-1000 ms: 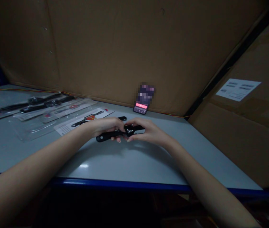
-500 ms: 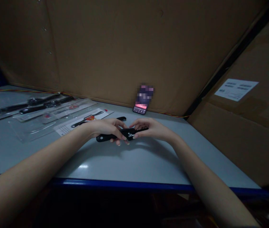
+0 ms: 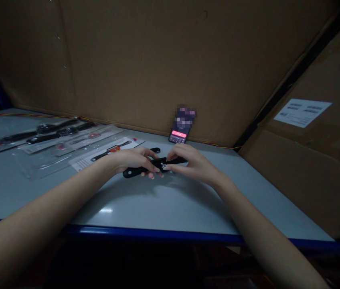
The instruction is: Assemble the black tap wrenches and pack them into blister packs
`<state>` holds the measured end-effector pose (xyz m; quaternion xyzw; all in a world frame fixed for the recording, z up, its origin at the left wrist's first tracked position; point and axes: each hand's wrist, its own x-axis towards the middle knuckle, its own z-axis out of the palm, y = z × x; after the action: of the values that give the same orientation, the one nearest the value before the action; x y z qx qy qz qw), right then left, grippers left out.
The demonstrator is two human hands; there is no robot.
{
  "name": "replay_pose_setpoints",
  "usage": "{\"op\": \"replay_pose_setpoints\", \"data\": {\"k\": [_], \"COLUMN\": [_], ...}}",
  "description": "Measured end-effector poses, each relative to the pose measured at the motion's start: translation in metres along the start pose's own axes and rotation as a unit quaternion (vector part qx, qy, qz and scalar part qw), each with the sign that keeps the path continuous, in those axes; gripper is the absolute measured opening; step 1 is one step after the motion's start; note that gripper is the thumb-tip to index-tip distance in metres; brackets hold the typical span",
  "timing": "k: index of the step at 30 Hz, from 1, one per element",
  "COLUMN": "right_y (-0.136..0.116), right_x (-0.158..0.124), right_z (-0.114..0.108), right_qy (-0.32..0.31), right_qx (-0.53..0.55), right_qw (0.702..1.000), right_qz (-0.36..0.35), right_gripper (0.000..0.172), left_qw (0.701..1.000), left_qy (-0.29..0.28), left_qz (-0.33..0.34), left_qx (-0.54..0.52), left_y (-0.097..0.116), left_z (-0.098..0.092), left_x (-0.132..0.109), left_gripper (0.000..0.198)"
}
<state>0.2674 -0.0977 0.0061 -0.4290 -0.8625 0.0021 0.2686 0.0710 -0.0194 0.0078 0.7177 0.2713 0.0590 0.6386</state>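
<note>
A black watch strap (image 3: 141, 171) with a small metal buckle (image 3: 164, 166) lies flat, just above the grey table top, between my hands. My left hand (image 3: 135, 159) grips the strap's middle from above, fingers curled over it. My right hand (image 3: 189, 161) pinches the buckle end with its fingertips. Right behind my left hand, a strap in a clear package on a white card (image 3: 106, 152) lies on the table, with the hand close to the card's edge.
Several more packaged black straps (image 3: 55, 136) lie at the table's left. A phone (image 3: 177, 136) leans on the cardboard wall (image 3: 128, 60) at the back. A labelled cardboard panel (image 3: 302, 113) closes the right side. The table's blue front edge (image 3: 154, 230) runs below my forearms.
My right hand has moved closer to the buckle, with its fingers now arched over it. The strap has shifted slightly and my left hand stays nearly in place.
</note>
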Motion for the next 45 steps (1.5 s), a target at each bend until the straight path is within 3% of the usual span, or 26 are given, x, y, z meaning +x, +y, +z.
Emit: {"op": "replay_pose_setpoints", "data": {"k": [4,9,13,15,17,20,23,26,31,34,39,45], "right_y": [-0.003,-0.013,-0.017,-0.016,-0.012,-0.006,-0.002,-0.002,-0.003,-0.002,0.000,-0.008], "right_x": [0.002,0.004,0.007,0.008,0.007,0.004,0.001,0.001,0.001,0.001,0.002,0.005], "right_z": [0.005,0.011,0.023,0.025,0.021,0.009,0.001,0.002,0.006,0.006,0.007,0.009], "right_qy": [-0.026,-0.023,0.003,0.002,0.003,0.037,0.018,-0.002,0.010,-0.001,0.030,0.017], "right_qx": [-0.058,-0.107,-0.077,-0.003,0.077,0.111,0.043,-0.027,-0.069,-0.094,-0.131,-0.155], "right_qw": [0.998,0.994,0.985,0.972,0.965,0.976,0.995,0.999,0.998,0.996,0.991,0.987], "right_qz": [-0.015,0.016,0.155,0.233,0.252,0.186,0.088,0.038,0.012,-0.008,-0.007,0.029], "right_gripper": [0.017,0.017,0.024,0.031,0.035,0.019,0.023,0.011,0.022,0.016,0.019,0.030], "left_qw": [1.000,1.000,0.999,0.999,0.999,0.997,0.997,0.998,0.997,0.997,0.998,0.997], "left_qy": [0.011,0.019,0.042,0.047,0.052,0.068,0.070,0.068,0.071,0.068,0.063,0.072], "left_qz": [-0.013,-0.002,0.006,0.005,0.003,0.000,0.005,0.017,0.019,0.019,0.029,0.022], "left_qx": [-0.009,-0.015,-0.018,-0.015,-0.015,-0.024,-0.018,-0.007,-0.004,0.002,0.000,-0.009], "left_y": [-0.001,-0.001,0.000,0.000,0.001,0.000,0.000,0.000,0.002,0.003,0.005,0.008], "left_z": [0.000,0.003,0.009,0.011,0.011,0.008,0.005,0.004,0.006,0.007,0.008,0.015], "left_x": [0.001,0.002,0.003,0.003,0.004,0.005,0.005,0.005,0.003,0.002,0.002,0.000], "left_gripper": [0.038,0.038,0.037,0.034,0.035,0.040,0.037,0.031,0.033,0.033,0.031,0.030]}}
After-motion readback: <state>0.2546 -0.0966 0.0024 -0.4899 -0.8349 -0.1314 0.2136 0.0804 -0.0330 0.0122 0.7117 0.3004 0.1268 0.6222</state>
